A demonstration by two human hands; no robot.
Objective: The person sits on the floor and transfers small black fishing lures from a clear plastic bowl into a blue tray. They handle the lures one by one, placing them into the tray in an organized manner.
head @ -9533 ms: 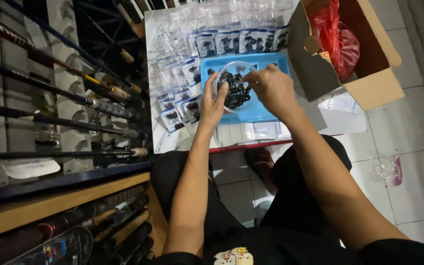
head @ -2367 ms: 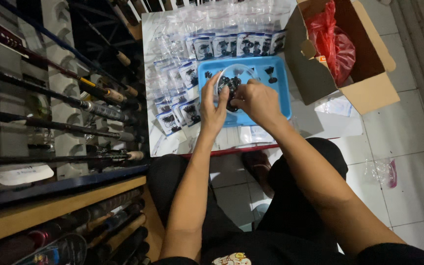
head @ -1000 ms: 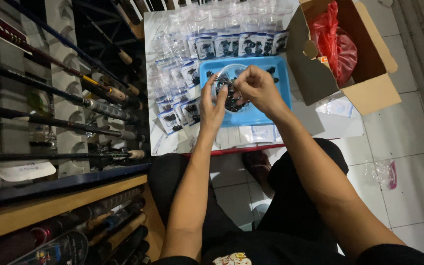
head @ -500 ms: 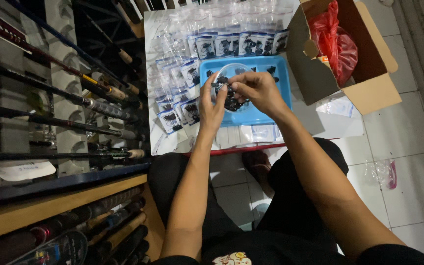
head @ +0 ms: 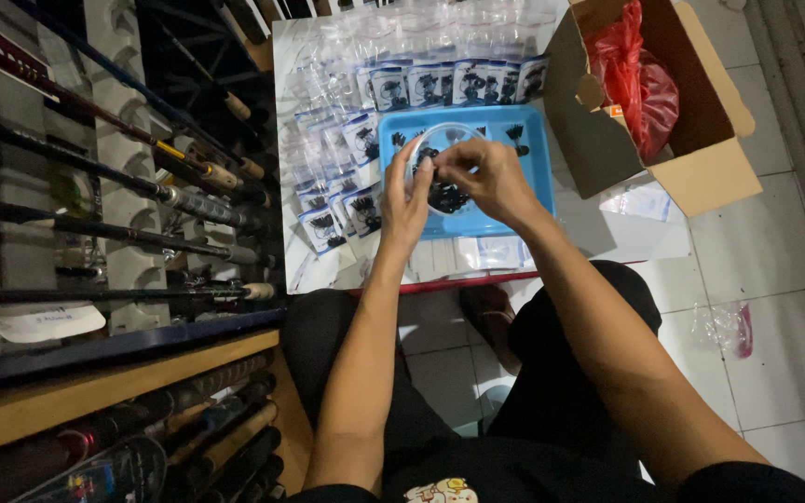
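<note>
Both hands, left and right, pinch an open clear bag above the blue tray, so one slip could scatter the black bits beyond the tray.

Cardboard box; fishing rods.

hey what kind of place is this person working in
Probably a fishing tackle shop or its stockroom. Fishing rods lie racked on the left, rows of small packed bags cover the board, and both hands, left hand and right hand, hold a clear bag over a blue tray of small black pieces.
</note>
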